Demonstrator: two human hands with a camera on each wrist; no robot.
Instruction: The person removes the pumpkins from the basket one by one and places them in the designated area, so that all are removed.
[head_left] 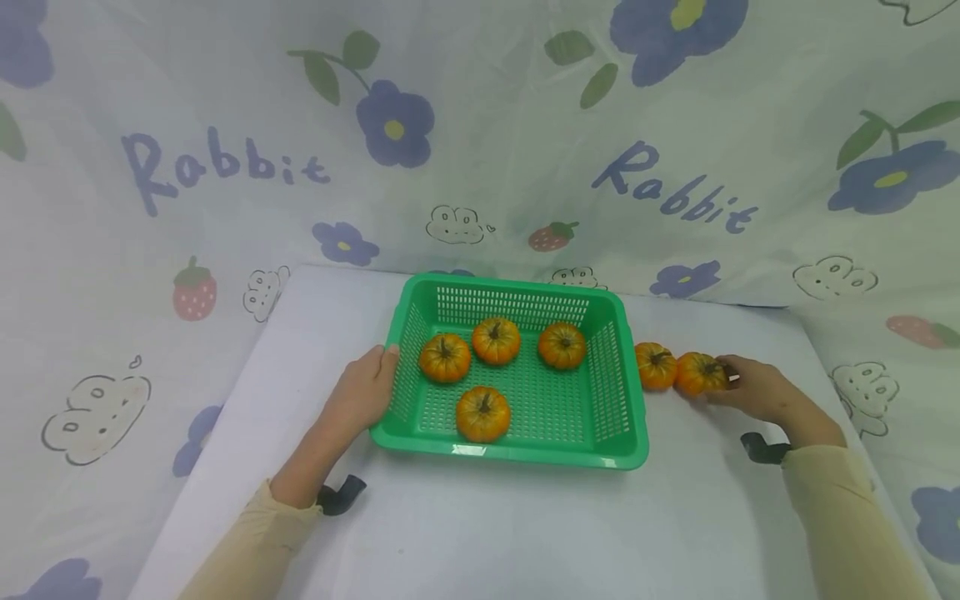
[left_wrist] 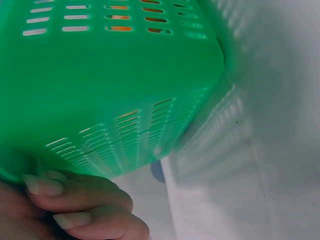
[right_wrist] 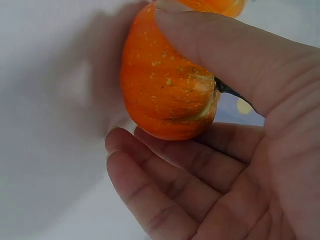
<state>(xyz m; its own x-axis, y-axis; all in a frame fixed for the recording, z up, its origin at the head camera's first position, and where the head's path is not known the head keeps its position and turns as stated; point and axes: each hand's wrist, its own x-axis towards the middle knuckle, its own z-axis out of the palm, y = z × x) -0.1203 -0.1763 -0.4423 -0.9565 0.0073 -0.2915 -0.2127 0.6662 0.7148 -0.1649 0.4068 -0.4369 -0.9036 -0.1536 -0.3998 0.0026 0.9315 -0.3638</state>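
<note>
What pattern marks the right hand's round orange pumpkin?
The pumpkin has pale yellow specks, clearest in the right wrist view.

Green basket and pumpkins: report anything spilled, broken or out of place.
Nothing stands out. The green basket is upright, the four inside pumpkins look whole, and the two outside pumpkins, one held by the right hand, show no visible damage.

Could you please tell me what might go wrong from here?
With the outer pumpkin in the right hand so close beside the neighbouring pumpkin, lifting it might nudge that one away. The left hand grips the green basket by its rim, so a jerk could roll the four pumpkins inside.
</note>
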